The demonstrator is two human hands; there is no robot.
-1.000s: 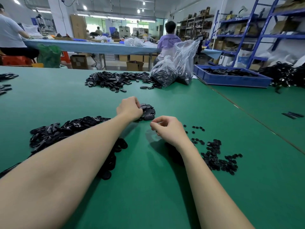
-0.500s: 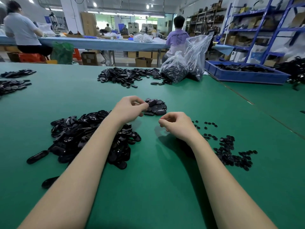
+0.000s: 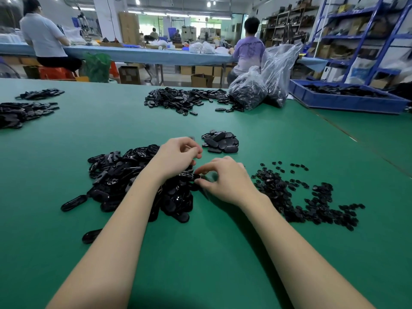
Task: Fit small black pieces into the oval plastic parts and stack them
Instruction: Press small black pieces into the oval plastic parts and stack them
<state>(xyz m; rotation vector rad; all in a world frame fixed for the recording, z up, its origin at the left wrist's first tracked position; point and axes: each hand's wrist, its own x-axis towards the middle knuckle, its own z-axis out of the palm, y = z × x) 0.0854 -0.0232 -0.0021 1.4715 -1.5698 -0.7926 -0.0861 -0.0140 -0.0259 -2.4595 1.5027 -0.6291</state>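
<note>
A heap of black oval plastic parts (image 3: 120,172) lies on the green table (image 3: 200,253), under my left forearm. My left hand (image 3: 176,156) hovers over the heap's far right edge, fingers loosely curled, nothing visible in them. My right hand (image 3: 227,180) is just to its right. Its thumb and forefinger pinch the end of one oval part (image 3: 188,175) at the heap's edge. Small black pieces (image 3: 312,206) are scattered to the right of my right wrist. A little cluster of stacked oval parts (image 3: 220,141) sits beyond both hands.
Another spread of oval parts (image 3: 182,100) and two clear bags of parts (image 3: 249,90) lie at the far side. A blue bin (image 3: 345,101) stands far right. More black parts (image 3: 22,110) lie far left. Two people sit at a blue table behind.
My left hand has drawn back from the small stacked cluster toward the big heap. My right hand has moved left to the heap's edge and pinched an oval part.
</note>
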